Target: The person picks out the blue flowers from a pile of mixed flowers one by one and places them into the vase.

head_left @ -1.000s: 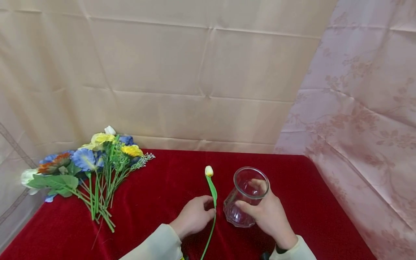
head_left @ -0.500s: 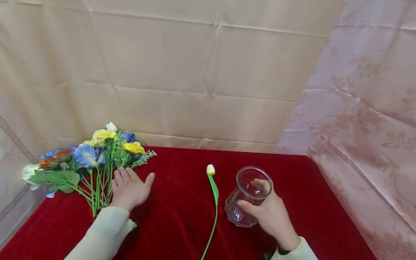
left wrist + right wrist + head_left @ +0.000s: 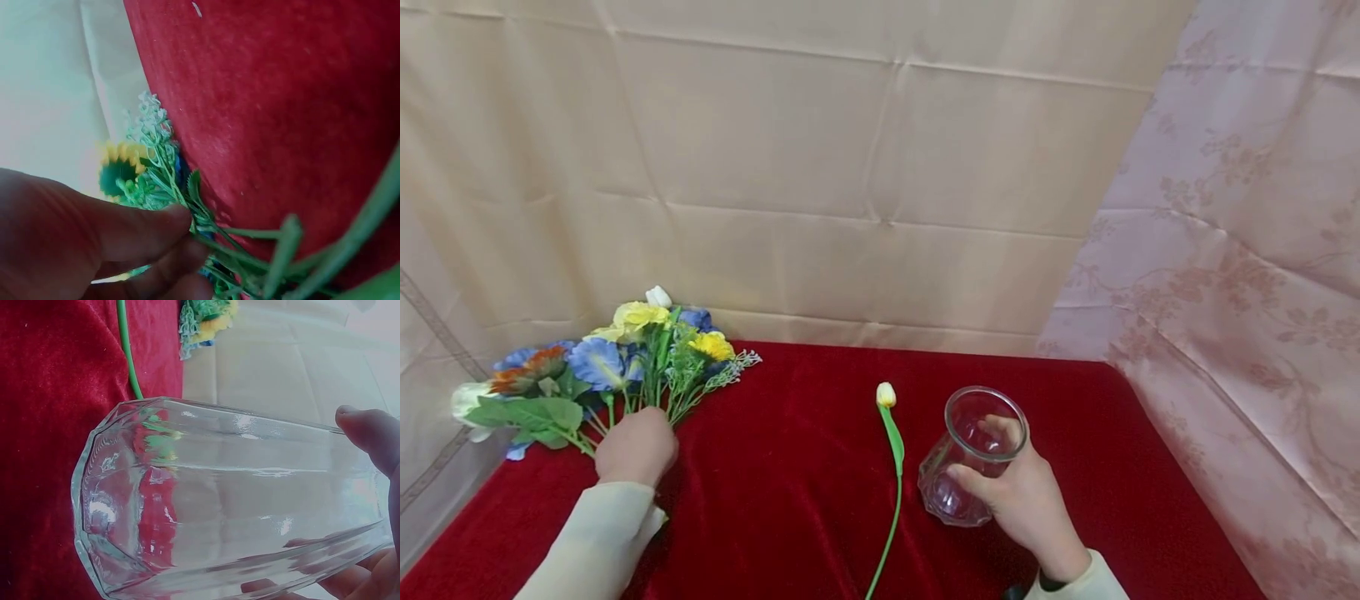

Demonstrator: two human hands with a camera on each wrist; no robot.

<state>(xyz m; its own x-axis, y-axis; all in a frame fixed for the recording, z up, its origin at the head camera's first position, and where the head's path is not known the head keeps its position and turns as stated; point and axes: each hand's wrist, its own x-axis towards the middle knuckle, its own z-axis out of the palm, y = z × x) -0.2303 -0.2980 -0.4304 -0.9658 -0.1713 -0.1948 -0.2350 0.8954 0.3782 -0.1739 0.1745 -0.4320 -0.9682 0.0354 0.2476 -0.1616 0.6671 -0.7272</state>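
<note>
On the left of the head view, my left hand point(image 3: 636, 446) reaches over the stems of a bunch of mixed artificial flowers point(image 3: 598, 362). The left wrist view shows its thumb point(image 3: 169, 219) and curled fingers pinching at green flower stems point(image 3: 247, 253), close to a yellow flower point(image 3: 119, 165) and a pale sprig point(image 3: 153, 125). My right hand point(image 3: 1030, 500) grips a clear glass vase point(image 3: 955, 492) around its neck, the vase tilted slightly. Between the hands a single white tulip point(image 3: 886, 396) lies on the red cloth, its long green stem point(image 3: 891, 525) running toward me.
A red velvet cloth point(image 3: 790, 467) covers the table. Behind it hangs a beige curtain point(image 3: 775, 183), and a pink patterned curtain point(image 3: 1247, 275) borders the right side. White and blue blooms overhang the table's left edge.
My left hand has left the tulip's stem, swung left with fingers spread, and closed at the bunch's stems. The right hand keeps holding the vase in place.
</note>
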